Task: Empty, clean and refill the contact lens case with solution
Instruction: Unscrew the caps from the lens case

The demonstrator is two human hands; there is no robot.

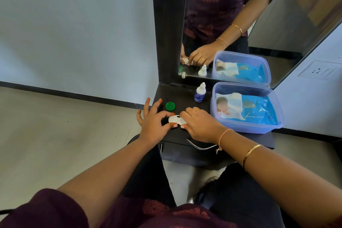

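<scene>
Contact lens case (175,119) lies crosswise on the worktop (187,96) between both hands: left hand (153,123) pinches its left well, right hand (200,125) covers the right end.

Lens case (175,119) on dresser top (185,96) near front edge, between left hand (154,123) and right hand (200,125). Loose cap (170,106) just behind case. Solution bottle (200,93) further back, right. Tub (247,107) at far right; mirror (240,15) behind.

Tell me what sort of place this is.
Likely a dressing table in a home room: a dark-framed mirror above a small black table with a drawer handle, and a wall socket.
</scene>
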